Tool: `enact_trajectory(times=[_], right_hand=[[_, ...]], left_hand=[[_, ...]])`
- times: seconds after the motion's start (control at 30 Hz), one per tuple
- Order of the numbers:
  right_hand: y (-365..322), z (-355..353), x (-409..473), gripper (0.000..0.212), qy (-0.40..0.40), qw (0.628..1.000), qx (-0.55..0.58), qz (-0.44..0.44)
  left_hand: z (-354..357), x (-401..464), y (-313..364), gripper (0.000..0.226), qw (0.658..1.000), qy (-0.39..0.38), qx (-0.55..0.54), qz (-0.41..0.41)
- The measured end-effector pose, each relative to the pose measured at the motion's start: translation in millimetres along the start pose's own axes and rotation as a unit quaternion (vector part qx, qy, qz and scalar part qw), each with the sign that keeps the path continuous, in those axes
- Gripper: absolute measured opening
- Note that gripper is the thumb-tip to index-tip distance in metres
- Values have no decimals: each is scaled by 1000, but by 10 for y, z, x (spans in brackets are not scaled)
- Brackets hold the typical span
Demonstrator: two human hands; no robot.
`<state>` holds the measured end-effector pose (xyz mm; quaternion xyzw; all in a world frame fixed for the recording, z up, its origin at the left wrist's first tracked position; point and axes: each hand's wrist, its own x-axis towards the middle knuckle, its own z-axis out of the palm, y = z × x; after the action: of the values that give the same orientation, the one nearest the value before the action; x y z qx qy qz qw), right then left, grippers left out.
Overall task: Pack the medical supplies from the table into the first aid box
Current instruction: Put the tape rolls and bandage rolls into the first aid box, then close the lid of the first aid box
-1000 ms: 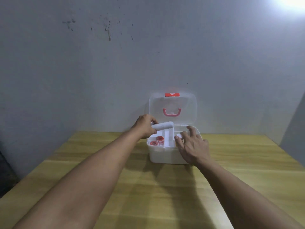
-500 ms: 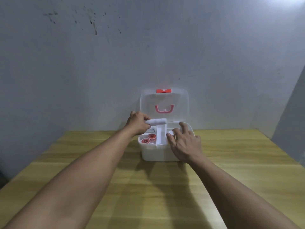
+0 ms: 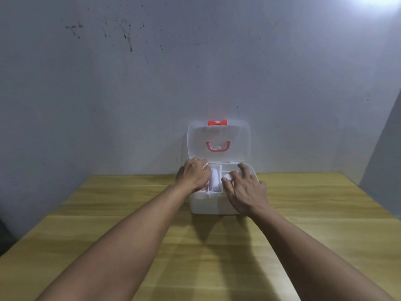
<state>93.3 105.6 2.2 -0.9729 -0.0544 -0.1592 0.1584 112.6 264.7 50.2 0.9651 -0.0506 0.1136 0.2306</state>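
From my feed the room is dim and bluish, with one strong light (image 3: 377, 0) blown out at the top right corner, spilling a pale haze over the wall (image 3: 195, 72) near it. The left side of the wall falls off into murk. The table (image 3: 314, 203) catches a soft sheen, and I see broad, soft shadows of the arms stretching toward me across the wood. The box (image 3: 213, 205) and its clear lid (image 3: 238, 140) glow washed-out white, so details inside are hard to read. The whole picture is slightly soft. Wide-angle stretch bends the table edges and enlarges the forearms at the bottom.
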Motion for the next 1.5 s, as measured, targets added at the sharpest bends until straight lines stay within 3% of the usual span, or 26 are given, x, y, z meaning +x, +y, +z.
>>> enact_trajectory(times=[0.1,0.2,0.37,0.57,0.8,1.0,1.17,1.3,1.37,1.43,1.5], right_hand=[[-2,-4,11,55,-8,1000,-4,-2],[-7,-22,50,54,-32,999,-1,-1],[17,-165,132,63,-76,997,25,-4],[-10,-619,683,54,16,994,101,-23],[-219,-778,1342,50,62,992,-19,-112],[-263,-716,1594,50,76,984,-93,-129],[-242,-704,1583,28,139,969,-98,-177],[-247,-811,1372,25,182,955,-75,-222],[-231,-873,1197,26,189,951,-61,-237],[-204,-924,1001,26,186,949,-55,-248],[-171,-937,784,24,178,947,-52,-262]], left_hand=[[109,-42,-45,54,992,-102,73,31],[228,-54,-81,57,976,-151,146,52],[274,-57,-118,57,973,-148,168,51],[270,-42,-128,58,968,-149,194,61],[276,-17,-144,59,962,-175,200,59],[287,-13,-134,59,963,-171,200,56],[312,3,-173,60,963,-163,204,66],[363,0,-200,63,976,-112,177,60],[347,-47,-200,63,991,-51,102,63],[289,-132,-209,62,993,75,-57,73],[188,-208,-210,61,947,242,-200,63]])
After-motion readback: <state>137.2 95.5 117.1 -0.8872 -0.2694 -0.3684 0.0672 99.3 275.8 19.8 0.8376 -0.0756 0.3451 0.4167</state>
